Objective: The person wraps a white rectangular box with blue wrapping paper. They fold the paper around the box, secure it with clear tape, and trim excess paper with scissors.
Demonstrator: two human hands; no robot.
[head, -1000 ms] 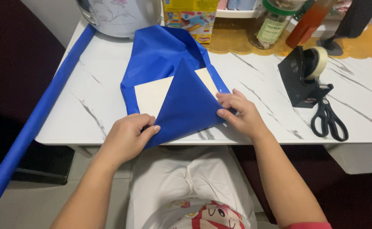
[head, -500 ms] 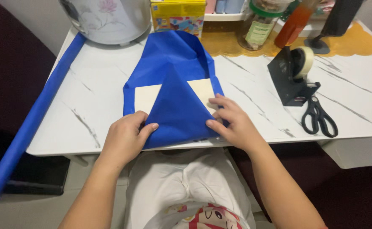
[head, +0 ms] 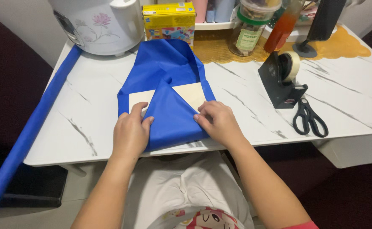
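A sheet of blue wrapping paper [head: 162,65] lies on the white marble table [head: 245,97], folded in a triangle over a flat cream box [head: 190,92]. My left hand [head: 130,131] presses the fold's left edge near the table's front. On the fold's right edge my right hand [head: 216,123] pinches the blue paper against the box. Two cream corners of the box show on either side of the blue flap.
A black tape dispenser [head: 281,78] and black scissors [head: 308,118] sit to the right. A rice cooker [head: 99,23], a yellow carton [head: 169,19], a jar [head: 251,29] and an orange bottle [head: 283,27] stand at the back. A blue paper roll [head: 29,127] leans along the table's left edge.
Both hands have slid inward along the triangular flap, drawing it tighter over the box. The flap now looks narrower, and the camera has shifted slightly.
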